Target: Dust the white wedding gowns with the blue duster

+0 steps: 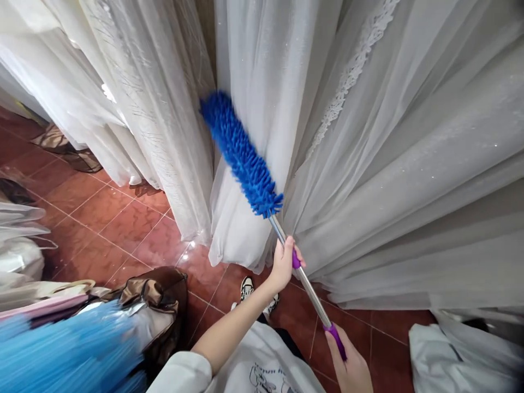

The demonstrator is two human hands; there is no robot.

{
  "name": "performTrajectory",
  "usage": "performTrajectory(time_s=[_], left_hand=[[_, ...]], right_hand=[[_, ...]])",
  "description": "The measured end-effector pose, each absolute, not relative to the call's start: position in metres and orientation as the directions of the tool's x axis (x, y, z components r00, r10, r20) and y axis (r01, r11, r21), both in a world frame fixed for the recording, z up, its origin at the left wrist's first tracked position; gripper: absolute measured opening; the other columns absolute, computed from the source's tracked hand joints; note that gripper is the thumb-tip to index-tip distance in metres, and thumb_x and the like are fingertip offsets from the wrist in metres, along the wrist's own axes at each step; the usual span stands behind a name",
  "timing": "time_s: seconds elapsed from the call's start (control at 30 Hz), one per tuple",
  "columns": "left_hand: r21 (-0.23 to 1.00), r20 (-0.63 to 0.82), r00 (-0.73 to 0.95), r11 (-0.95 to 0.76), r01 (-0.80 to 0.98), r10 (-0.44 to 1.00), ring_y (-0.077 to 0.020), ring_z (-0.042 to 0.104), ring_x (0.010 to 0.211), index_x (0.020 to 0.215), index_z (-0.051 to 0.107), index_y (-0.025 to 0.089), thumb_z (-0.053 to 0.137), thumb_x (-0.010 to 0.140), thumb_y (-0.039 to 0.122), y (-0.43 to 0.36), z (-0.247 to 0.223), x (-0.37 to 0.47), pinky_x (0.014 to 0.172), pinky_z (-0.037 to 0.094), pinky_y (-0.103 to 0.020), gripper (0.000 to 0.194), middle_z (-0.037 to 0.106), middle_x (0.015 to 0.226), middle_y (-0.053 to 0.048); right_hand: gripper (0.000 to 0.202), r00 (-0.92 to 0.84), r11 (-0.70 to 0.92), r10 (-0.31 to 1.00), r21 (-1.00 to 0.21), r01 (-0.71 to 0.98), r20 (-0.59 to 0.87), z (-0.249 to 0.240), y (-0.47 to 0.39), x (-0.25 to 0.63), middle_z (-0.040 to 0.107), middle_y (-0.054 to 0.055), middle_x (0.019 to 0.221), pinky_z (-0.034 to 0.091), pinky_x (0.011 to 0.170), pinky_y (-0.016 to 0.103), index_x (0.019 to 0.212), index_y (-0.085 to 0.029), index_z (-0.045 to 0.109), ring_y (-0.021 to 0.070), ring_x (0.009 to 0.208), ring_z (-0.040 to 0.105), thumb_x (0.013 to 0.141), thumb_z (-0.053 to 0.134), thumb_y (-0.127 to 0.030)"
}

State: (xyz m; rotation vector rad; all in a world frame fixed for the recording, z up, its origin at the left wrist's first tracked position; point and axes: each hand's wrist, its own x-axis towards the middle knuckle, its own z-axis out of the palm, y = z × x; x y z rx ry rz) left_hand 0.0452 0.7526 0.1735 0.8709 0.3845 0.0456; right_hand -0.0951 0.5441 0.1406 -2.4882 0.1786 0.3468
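Gripping the duster (241,155) pole, left hand (283,266) whole, right hand (352,368) frame-cropped, floor hidden under gowns (409,180).

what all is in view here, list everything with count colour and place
blue fluffy microfibre duster with a steel and purple handle: 1, blue head, centre, head against the white fabric
white sheer gowns with lace trim: several, white, hanging across the top and right
red-brown tiled floor: 1, red-brown, left and bottom centre
brown shiny garment bag: 1, brown, lower left on the floor
light blue blurred bristly thing: 1, light blue, bottom left corner
white bundle of fabric: 1, white, bottom right
black and white shoe: 1 seen, bottom centre
left hand: 1, gripping the steel shaft mid-way
right hand: 1, gripping the purple end of the handle
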Motion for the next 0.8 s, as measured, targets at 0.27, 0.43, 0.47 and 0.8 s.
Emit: performTrajectory(time_s=[0.27,0.43,0.47,0.8], left_hand=[[0.353,-0.867,0.482,0.836,0.42,0.123,-0.0072,0.047,0.038,0.062,0.041,0.019,0.063,0.075,0.04,0.754,0.032,-0.036,0.042,0.037,-0.02,0.033,0.046,0.045,0.007],[0.215,-0.922,0.375,0.933,0.288,0.096,-0.0065,0.044,0.038,0.057,0.038,0.019,0.059,0.08,0.03,0.733,0.038,-0.078,0.044,0.039,-0.02,0.033,0.041,0.043,0.007],[0.219,-0.911,0.397,0.947,0.236,0.112,-0.0064,0.044,0.038,0.057,0.038,0.02,0.061,0.078,0.031,0.725,0.051,-0.081,0.044,0.04,-0.021,0.033,0.041,0.043,0.007],[0.605,-0.389,0.861,0.796,-0.029,0.327,-0.0104,0.05,0.049,0.083,0.049,0.022,0.048,0.072,0.068,0.61,0.175,-0.025,0.054,0.045,-0.025,0.047,0.048,0.056,0.006]], right_hand=[[0.038,0.824,-0.903,0.108,-0.402,-0.153,-0.556,0.105,0.54,-0.134,0.074,0.004,0.081,0.049,0.062,0.028,0.096,-0.028,0.063,0.0243,0.076,0.069,0.087,0.034,-0.051],[0.032,0.821,-0.929,0.236,-0.369,0.033,-0.52,0.101,0.504,-0.15,0.073,0.0,0.077,0.047,0.06,0.027,0.09,-0.028,0.06,0.0233,0.073,0.07,0.088,0.036,-0.05],[0.031,0.833,-0.92,0.269,-0.386,0.073,-0.484,0.101,0.493,-0.15,0.073,-0.001,0.079,0.047,0.06,0.026,0.09,-0.028,0.059,0.0223,0.074,0.07,0.089,0.036,-0.049],[0.047,0.936,-0.885,0.351,-0.331,0.329,-0.008,0.129,0.384,-0.097,0.07,0.01,0.099,0.051,0.066,0.03,0.107,-0.017,0.056,0.0235,0.084,0.068,0.09,0.029,-0.051]])
